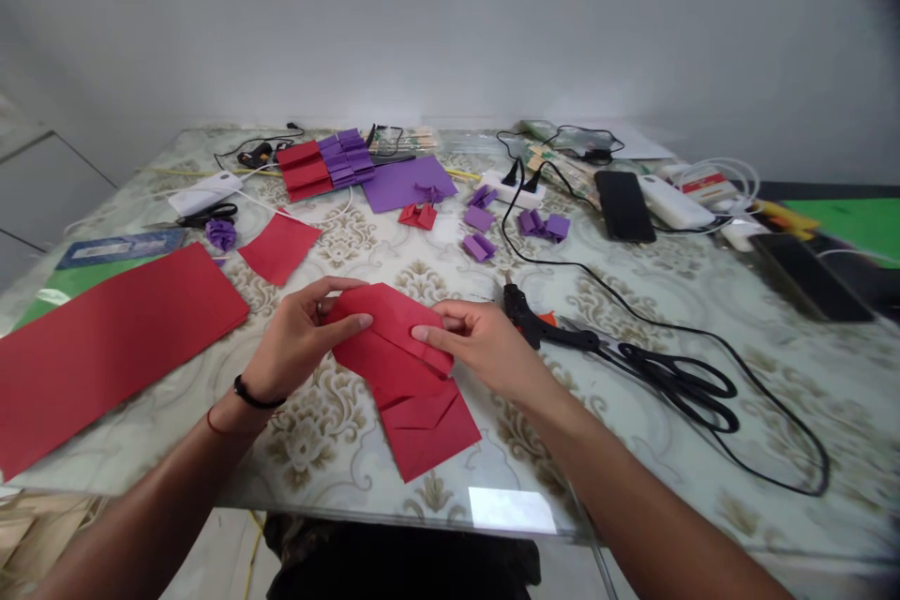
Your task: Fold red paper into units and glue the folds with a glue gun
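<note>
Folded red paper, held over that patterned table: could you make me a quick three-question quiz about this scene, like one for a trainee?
1. True or false: the left hand and the right hand both touch the folded red paper.
2. Which lies next to the black glue gun?
A) a stapler
B) scissors
C) a cup
3. Fill in: the dark wristband is worn on the person's own ____ wrist.

Key: 1. True; 2. B; 3. left
</note>
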`<state>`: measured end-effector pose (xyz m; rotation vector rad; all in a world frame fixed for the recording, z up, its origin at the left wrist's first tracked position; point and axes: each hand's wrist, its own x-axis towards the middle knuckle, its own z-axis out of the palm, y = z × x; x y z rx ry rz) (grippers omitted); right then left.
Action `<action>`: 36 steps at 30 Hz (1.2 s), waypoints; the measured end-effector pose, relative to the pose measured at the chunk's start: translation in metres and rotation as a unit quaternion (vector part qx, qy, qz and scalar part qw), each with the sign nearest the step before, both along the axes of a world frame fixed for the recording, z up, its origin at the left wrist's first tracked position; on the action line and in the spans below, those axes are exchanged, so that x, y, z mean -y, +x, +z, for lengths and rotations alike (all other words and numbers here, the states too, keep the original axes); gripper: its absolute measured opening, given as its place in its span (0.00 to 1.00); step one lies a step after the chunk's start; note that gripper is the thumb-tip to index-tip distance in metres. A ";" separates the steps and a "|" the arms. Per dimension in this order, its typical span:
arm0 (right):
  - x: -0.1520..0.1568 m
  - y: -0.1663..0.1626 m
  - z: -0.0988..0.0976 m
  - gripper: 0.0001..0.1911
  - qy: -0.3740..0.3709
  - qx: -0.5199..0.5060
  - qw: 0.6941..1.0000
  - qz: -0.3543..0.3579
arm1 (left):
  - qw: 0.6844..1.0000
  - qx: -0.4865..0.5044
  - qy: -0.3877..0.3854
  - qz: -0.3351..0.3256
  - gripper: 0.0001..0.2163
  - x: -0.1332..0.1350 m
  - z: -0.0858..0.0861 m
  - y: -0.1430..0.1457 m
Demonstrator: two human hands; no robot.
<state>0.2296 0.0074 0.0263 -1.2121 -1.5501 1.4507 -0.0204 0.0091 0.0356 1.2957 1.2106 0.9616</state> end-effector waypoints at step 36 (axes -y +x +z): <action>0.043 0.035 -0.049 0.10 0.397 0.274 0.871 0.094 | 0.738 -0.441 0.449 -0.242 0.16 0.019 -0.050 0.023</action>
